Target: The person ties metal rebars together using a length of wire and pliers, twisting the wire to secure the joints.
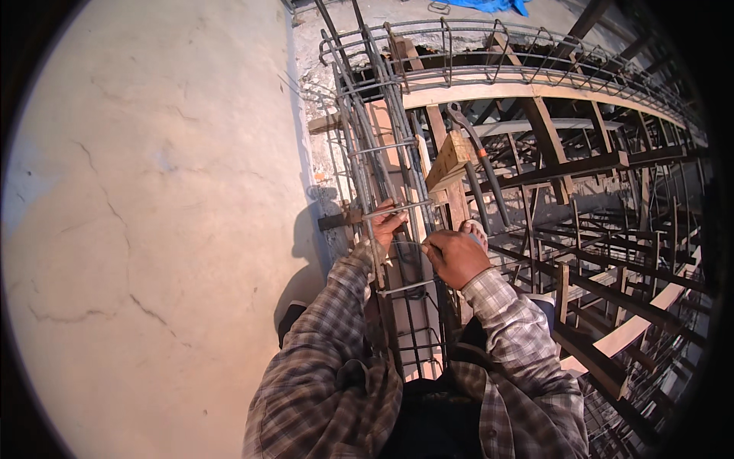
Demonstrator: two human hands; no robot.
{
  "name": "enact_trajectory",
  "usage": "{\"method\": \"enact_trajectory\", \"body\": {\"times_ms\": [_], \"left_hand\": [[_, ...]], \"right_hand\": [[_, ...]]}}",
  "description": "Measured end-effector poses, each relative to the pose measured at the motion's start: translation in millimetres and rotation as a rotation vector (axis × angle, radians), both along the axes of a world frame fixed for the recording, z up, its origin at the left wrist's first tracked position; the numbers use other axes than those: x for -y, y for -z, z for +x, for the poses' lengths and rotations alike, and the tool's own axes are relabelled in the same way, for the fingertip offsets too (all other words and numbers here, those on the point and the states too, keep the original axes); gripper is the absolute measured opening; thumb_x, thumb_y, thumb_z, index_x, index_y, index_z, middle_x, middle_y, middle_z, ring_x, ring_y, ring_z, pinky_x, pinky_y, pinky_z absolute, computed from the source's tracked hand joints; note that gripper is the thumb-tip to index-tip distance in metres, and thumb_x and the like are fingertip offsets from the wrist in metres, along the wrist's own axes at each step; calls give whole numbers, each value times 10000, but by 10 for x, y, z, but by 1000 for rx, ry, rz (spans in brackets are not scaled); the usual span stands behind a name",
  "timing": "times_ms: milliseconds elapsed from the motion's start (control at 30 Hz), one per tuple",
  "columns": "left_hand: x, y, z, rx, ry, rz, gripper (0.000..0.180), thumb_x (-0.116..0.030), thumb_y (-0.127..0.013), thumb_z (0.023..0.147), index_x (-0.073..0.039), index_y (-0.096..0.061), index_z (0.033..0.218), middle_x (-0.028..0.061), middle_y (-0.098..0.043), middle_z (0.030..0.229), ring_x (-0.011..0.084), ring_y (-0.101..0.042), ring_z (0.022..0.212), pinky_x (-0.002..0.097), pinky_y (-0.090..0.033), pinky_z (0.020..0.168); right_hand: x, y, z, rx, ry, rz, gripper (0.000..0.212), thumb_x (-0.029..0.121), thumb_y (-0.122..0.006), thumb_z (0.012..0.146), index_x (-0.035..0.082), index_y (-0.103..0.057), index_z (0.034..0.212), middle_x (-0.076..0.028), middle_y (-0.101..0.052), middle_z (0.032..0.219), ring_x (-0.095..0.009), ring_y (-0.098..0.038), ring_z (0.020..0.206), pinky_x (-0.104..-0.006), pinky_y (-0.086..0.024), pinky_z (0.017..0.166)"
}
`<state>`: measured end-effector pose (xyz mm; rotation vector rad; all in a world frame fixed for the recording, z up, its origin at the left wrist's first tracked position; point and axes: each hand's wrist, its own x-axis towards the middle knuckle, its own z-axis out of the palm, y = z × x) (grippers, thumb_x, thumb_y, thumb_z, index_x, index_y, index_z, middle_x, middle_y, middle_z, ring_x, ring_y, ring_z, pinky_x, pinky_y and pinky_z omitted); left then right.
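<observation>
A rebar cage point(397, 153) of long steel bars and cross stirrups runs away from me between my arms. My left hand point(388, 226) is inside its left bars, fingers curled close to a stirrup point(397, 209); what they grip is partly hidden. My right hand point(459, 256) is closed in a pinch at the right bars. A thin tie wire point(405, 243) stretches from its fingertips toward my left hand. Beyond my right hand, a bolt cutter point(480, 149) with dark handles hangs beside a wooden block point(451, 162).
A cracked plaster wall point(153, 191) fills the left side. On the right, timber beams and props point(596, 164) stand over a drop with gaps. A second rebar cage point(505, 57) curves across the back. My bare foot point(475, 232) shows beyond my right hand.
</observation>
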<state>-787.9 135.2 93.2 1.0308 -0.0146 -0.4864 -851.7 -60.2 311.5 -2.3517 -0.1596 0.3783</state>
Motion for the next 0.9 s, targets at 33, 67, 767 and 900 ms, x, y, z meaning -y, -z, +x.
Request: {"method": "enact_trajectory", "body": {"times_ms": [33, 67, 767, 900], "left_hand": [[58, -136, -23, -148, -54, 18, 99, -35, -653, 892, -64, -613, 977, 8, -616, 967, 135, -593, 875, 306, -545, 814], [129, -274, -46, -296, -106, 36, 97, -36, -645, 898, -59, -619, 989, 14, -614, 964, 144, -592, 854, 319, -544, 814], [-458, -1069, -318, -557, -37, -245, 389, -184, -488, 954, 84, -471, 1235, 216, -551, 1260, 344, -509, 1233, 487, -447, 1028], [-552, -1027, -265, -535, 61, -351, 380, -142, -475, 929, 75, -471, 1240, 233, -535, 1283, 358, -486, 1258, 497, -443, 1027]], "right_hand": [[19, -5, -9, -22, 3, -4, 161, 164, -616, 880, 5, -635, 867, -180, -642, 836, -391, -610, 796, -467, -462, 709], [55, 14, -10, -13, 15, 4, 161, 164, -615, 881, 5, -636, 866, -182, -641, 830, -391, -611, 791, -467, -463, 705], [-243, 510, -107, -665, 368, 703, 167, 146, -532, 913, 22, -636, 955, -29, -636, 790, -100, -597, 658, -239, -472, 530], [-455, 819, -62, -688, 257, 654, 162, 140, -532, 917, 13, -622, 963, -38, -639, 797, -110, -607, 644, -235, -482, 526]]}}
